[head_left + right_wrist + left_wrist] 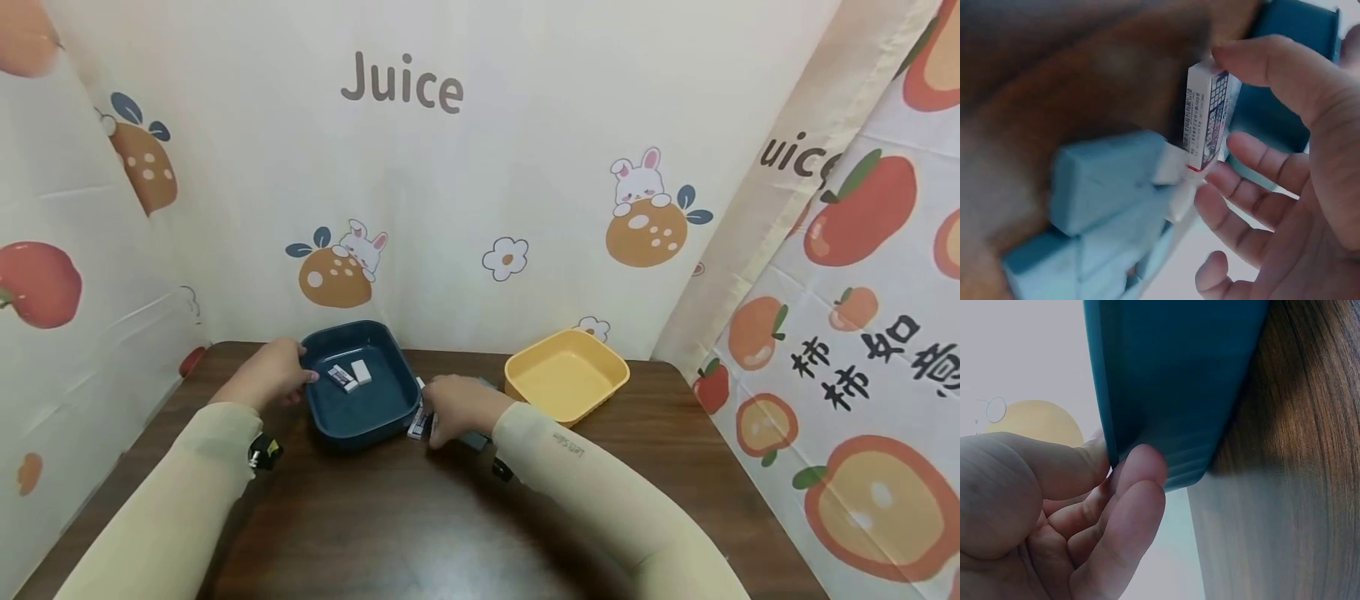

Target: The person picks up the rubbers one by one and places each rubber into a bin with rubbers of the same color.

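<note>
My left hand (pixel 279 371) pinches the left rim of a dark blue square bin (pixel 390 400) between thumb and fingers. The left wrist view shows the bin's outer wall close up. Inside the bin lie an eraser in a printed sleeve (pixel 343 378) and a plain white block (pixel 362 372). Just right of the bin, my right hand (pixel 459 407) has its thumb and fingertips around a white eraser with a dark printed sleeve (pixel 1207 119). White pieces (pixel 1172 164) sit behind this eraser, partly hidden. Blue-grey blocks (pixel 1107 181) lie beside my right hand, blurred in the right wrist view.
A yellow square bin (pixel 517 385) stands to the right of my right hand, near the back of the brown wooden table (pixel 360 517). A patterned curtain (pixel 465 183) hangs behind the table's back edge, with more printed cloth at both sides.
</note>
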Action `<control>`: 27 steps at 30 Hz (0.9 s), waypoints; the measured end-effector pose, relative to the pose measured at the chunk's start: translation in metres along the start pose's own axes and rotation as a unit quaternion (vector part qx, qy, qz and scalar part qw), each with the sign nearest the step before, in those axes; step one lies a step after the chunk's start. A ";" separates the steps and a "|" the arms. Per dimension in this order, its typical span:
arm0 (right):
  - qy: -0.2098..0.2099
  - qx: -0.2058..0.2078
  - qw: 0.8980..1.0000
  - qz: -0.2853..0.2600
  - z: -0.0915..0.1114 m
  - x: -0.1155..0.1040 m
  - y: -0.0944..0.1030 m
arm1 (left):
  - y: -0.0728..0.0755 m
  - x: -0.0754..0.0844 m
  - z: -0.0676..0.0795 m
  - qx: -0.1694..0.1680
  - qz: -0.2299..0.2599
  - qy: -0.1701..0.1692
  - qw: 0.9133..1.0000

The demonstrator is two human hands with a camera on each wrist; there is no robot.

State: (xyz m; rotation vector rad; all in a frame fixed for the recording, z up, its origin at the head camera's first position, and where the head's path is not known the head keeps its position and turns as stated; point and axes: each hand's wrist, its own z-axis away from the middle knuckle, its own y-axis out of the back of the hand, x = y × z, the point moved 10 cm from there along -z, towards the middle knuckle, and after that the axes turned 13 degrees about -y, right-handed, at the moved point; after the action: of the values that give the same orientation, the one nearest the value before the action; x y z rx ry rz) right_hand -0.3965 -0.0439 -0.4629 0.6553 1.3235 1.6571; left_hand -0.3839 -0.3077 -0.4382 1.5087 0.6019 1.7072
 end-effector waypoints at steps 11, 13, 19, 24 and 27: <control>0.024 0.022 0.997 -0.073 0.000 -0.014 0.078 | 0.003 0.001 -0.002 0.002 -0.012 0.000 1.000; 0.041 0.030 0.996 -0.073 -0.003 -0.030 0.087 | 0.003 0.000 -0.002 0.002 -0.014 -0.002 1.000; 0.093 0.004 0.993 -0.068 -0.020 -0.084 0.091 | 0.002 -0.001 -0.001 -0.001 -0.015 -0.012 1.000; 0.133 -0.020 0.991 -0.007 -0.044 -0.123 0.074 | 0.001 -0.001 -0.002 -0.010 -0.006 -0.022 1.000; 0.138 -0.056 0.989 0.007 -0.057 -0.137 0.059 | 0.001 -0.002 -0.002 -0.015 0.004 -0.023 1.000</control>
State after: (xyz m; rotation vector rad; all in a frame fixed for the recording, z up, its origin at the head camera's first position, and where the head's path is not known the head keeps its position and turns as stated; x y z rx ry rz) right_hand -0.3986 -0.1931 -0.4065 0.3784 1.4087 1.8689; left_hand -0.3855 -0.3091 -0.4390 1.5280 0.5447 1.6754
